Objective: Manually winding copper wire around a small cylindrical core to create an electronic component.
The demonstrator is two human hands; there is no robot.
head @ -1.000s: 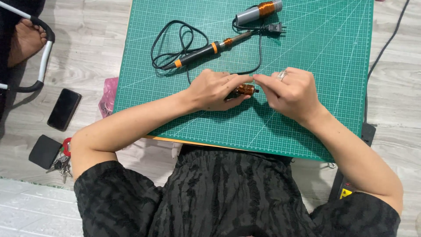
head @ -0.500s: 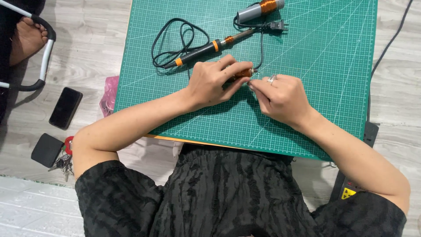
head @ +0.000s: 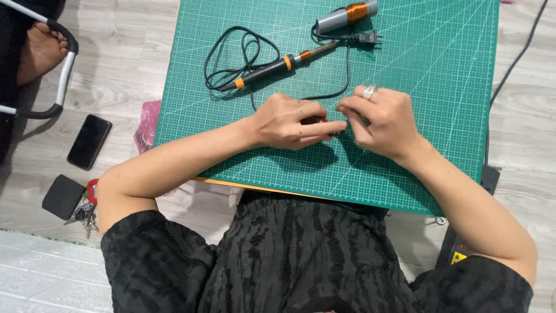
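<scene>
My left hand (head: 289, 122) is closed around a small dark and orange part (head: 315, 120), which is mostly hidden by my fingers. My right hand (head: 382, 119), with a ring on one finger, pinches at the same spot, fingertips meeting the left fingertips; what it pinches is too small to see. Both hands rest on the green cutting mat (head: 440, 75). Just beyond them lies a soldering iron (head: 278, 66) with a black and orange handle and a coiled black cord (head: 231, 58). A grey cylinder wound with copper wire (head: 346, 15) sits at the mat's far edge.
On the floor at the left lie a black phone (head: 88, 141), a pink bag (head: 147, 124), a dark pouch with keys (head: 72, 200) and a chair leg (head: 61, 75) with another person's bare foot (head: 40, 52). A black cable (head: 518, 58) runs along the right.
Both hands have lifted slightly and shifted away from me on the mat. The orange part that showed between them a second ago is now almost covered by the left fingers.
</scene>
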